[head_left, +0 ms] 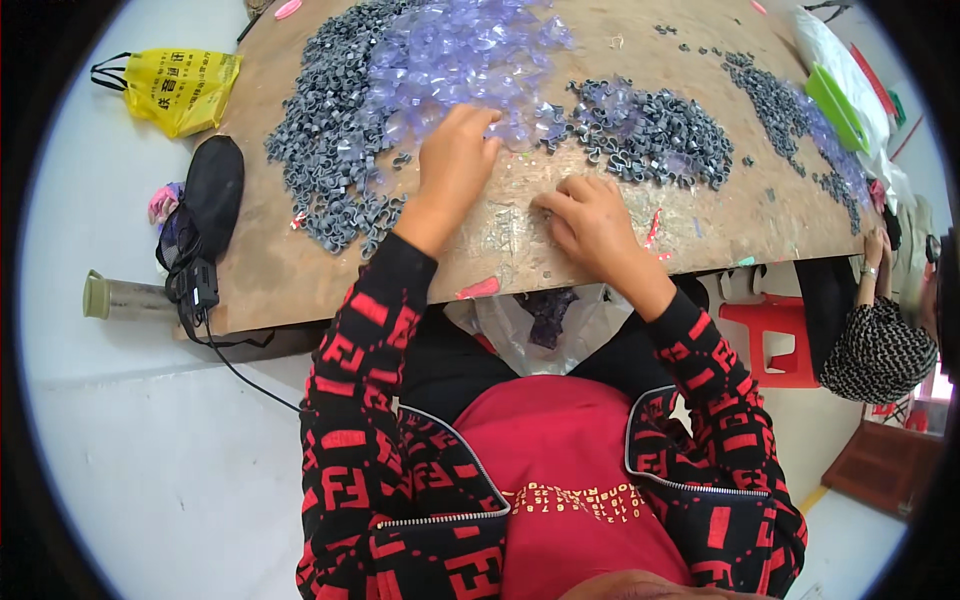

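Note:
My left hand [456, 160] is at the near edge of a heap of clear purple plastic pieces [455, 55], its fingers curled and pointing away. Whatever those fingers hold, if anything, is hidden. Over the worn, taped part of the wooden table [400, 285], my right hand [592, 222] is bent with its thumb toward the left hand. Its fingers are closed, and anything between them is too small to make out. Small grey clip-shaped pieces [325, 130] lie heaped to the left of the purple ones. A smaller mixed pile of grey clips [655, 135] lies beyond my right hand.
More grey and purple pieces [775, 105] spread along the right side, near a green tray [838, 108] and another person's hands [876, 250]. A yellow bag [185, 90], black pouch [215, 185] and bottle [125, 298] are at the left. A clear plastic bag [580, 335] hangs below the table edge.

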The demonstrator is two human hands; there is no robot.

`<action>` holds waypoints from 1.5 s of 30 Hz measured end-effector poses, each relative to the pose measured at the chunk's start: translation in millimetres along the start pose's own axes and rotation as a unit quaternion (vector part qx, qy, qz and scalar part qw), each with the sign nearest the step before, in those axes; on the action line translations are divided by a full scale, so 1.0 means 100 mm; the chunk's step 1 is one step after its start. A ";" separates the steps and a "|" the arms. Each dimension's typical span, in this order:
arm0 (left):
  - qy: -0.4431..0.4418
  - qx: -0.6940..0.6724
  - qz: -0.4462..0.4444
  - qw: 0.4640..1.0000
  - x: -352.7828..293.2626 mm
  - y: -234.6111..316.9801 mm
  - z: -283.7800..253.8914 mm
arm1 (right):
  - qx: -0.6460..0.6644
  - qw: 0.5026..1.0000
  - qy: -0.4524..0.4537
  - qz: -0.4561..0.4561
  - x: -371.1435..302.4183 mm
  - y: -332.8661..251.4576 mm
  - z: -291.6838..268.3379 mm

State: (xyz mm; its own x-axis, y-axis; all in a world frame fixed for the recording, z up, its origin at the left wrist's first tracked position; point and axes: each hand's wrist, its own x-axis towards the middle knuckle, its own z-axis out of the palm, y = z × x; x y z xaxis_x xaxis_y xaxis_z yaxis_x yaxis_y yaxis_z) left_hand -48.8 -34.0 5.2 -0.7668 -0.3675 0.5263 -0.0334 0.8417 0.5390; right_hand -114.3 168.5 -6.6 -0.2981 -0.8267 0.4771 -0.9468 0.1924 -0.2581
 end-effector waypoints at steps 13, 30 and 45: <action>0.043 0.080 0.016 0.996 0.27 -0.18 0.19 | 0.197 0.971 -0.039 0.129 -0.18 -0.01 -0.11; -0.062 -0.647 -0.362 0.668 -0.34 0.56 -0.10 | 0.605 0.736 0.089 0.291 -0.16 -0.15 -0.44; -0.093 -0.775 -0.310 0.544 -0.70 1.09 -0.01 | 0.694 0.640 0.178 0.279 -0.23 -0.19 -0.43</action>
State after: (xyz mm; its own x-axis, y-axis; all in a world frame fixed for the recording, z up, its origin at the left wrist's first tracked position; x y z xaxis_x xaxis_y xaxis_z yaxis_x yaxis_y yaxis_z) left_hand 2.1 82.7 28.1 -0.9722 -0.2232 -0.0703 0.1473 -0.8169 0.5576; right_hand -94.3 207.1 23.8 -0.7855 -0.6132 0.0837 0.2637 -0.4539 -0.8512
